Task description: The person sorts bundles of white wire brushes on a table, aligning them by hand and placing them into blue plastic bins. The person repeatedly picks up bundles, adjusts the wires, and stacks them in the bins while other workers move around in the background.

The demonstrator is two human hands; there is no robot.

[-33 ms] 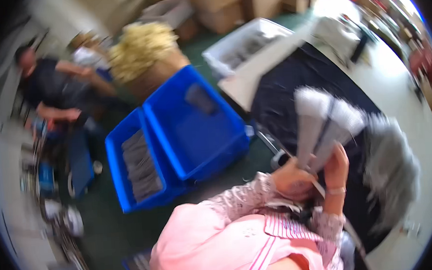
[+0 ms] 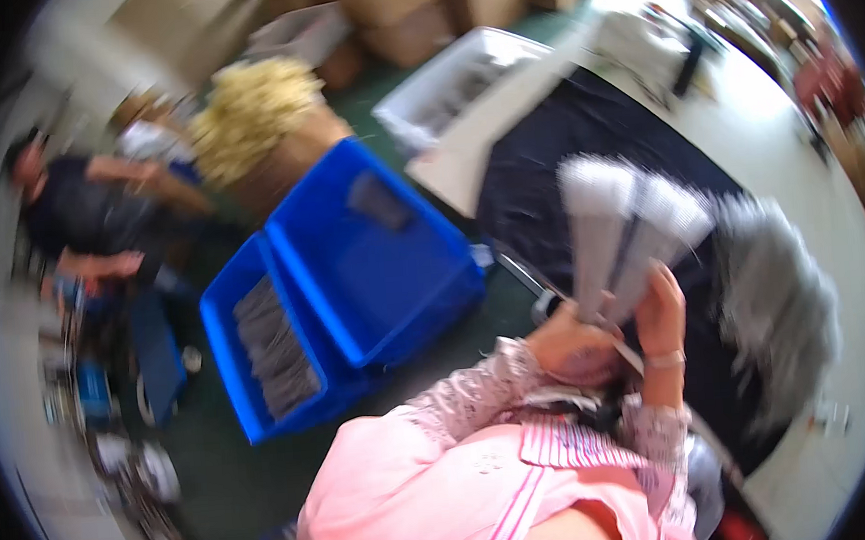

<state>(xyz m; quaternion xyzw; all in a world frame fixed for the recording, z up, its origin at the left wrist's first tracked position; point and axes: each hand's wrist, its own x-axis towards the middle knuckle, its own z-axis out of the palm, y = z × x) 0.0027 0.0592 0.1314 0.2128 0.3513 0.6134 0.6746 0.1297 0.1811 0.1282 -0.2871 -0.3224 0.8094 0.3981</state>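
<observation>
Two flat, grey knitted pieces [image 2: 600,228] with paler, fringed far ends fan out in a V above the table edge. My left hand [image 2: 573,345] is closed around their near ends. On the right piece, my right hand [image 2: 660,309] presses with its fingers, upright along the side. What exactly the pieces are is blurred. Just right of my hands, a shaggy heap of similar grey knitted pieces [image 2: 781,301] lies on a black cloth [image 2: 537,187] that covers part of the table.
Two blue bins [image 2: 383,273] stand left of the table, one with a row of grey pieces [image 2: 275,346]. Beyond are a white bin [image 2: 397,122], pale yellow material [image 2: 256,112] and cardboard boxes [image 2: 400,16]. A person in dark clothes [image 2: 92,208] sits at far left.
The view has swung slightly, so the bins and table sit a little further left in it. My hands still hold the two knitted pieces, which look slightly more spread.
</observation>
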